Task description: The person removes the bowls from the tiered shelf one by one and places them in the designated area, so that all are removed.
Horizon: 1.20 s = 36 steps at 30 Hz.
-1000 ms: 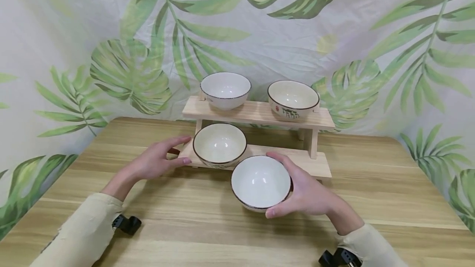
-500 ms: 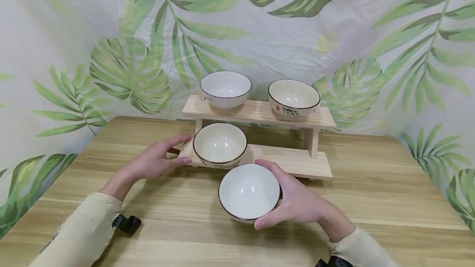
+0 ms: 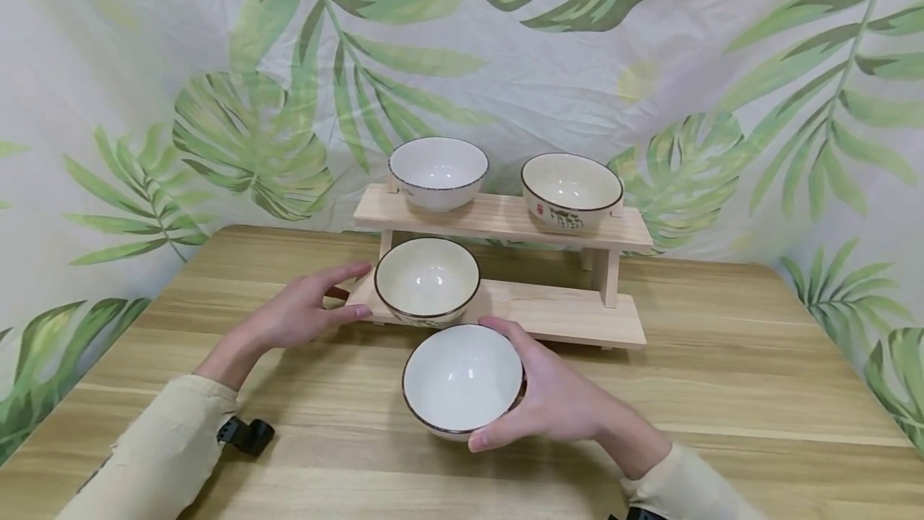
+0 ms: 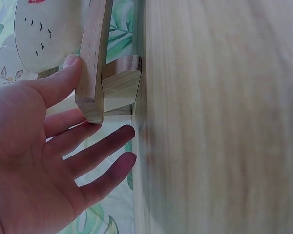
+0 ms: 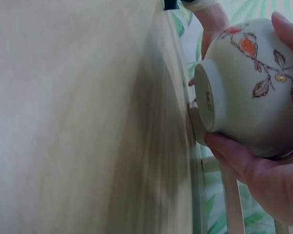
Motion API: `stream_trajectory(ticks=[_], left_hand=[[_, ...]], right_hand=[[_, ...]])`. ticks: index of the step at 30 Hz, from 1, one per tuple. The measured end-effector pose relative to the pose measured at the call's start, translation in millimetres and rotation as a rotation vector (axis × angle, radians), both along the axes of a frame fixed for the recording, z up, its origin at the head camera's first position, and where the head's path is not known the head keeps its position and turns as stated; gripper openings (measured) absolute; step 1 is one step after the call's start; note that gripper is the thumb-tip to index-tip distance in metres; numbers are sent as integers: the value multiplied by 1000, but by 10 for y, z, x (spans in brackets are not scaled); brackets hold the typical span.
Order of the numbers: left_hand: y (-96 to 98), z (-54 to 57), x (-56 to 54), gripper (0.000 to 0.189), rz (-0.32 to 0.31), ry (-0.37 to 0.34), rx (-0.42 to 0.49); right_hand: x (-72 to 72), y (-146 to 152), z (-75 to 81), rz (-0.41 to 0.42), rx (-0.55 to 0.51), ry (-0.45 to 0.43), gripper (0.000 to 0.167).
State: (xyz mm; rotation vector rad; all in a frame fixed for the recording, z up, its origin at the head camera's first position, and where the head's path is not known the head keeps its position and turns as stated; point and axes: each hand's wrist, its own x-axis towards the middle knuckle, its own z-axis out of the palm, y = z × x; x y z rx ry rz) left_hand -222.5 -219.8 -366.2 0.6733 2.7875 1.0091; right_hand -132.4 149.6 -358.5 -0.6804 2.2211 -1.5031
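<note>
My right hand point(image 3: 552, 396) grips a white bowl point(image 3: 462, 379) with a dark rim by its right side. In the right wrist view the bowl point(image 5: 256, 87) shows a painted bird and branch, and its foot ring is raised off the table. At the left end of a two-tier wooden display rack point(image 3: 559, 315), my left hand point(image 3: 306, 310) holds the lower board between thumb and forefinger. The left wrist view shows the thumb point(image 4: 63, 80) against this board point(image 4: 90, 73), the other fingers spread beyond its end. A cream bowl point(image 3: 427, 279) sits on the lower board's left part.
On the upper board stand a white bowl point(image 3: 439, 175) at left and a cream bowl with painted flowers point(image 3: 572, 191) at right. The rack rests on a wood-grain table point(image 3: 722, 392), with a leaf-print cloth point(image 3: 549, 95) hanging behind.
My right hand has brought the white bowl leftward and toward me, away from the front of the rack. My left hand has stayed at the rack's end.
</note>
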Motion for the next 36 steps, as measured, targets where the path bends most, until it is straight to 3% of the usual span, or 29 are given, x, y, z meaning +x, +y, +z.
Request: stream_trajectory(ticks=[8,19,36], left_hand=[[6,4,-9,72,1,9,-4],[-4,8,-1,72,-11,8,4],[17,12,9,72,-6,10,-7]], right_hand=[[44,-157,-3,-3,-46,-52,120],[99,-381,-20,-6,-23,-100,122],[92,-602,-89,9,29,-55,123]])
